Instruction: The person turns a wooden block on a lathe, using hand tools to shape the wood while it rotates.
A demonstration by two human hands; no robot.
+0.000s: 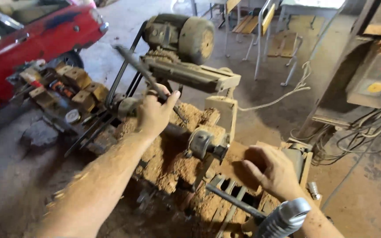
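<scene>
Sawdust-caked lathe, left hand around rod

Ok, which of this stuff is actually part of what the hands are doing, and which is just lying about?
In use:
- left hand gripping a dark rod
- right hand resting on the sawdust-covered lathe
- motor above the lathe

Lying about:
- wooden blocks
- red car
- chairs
- control box
- loose cables
</scene>
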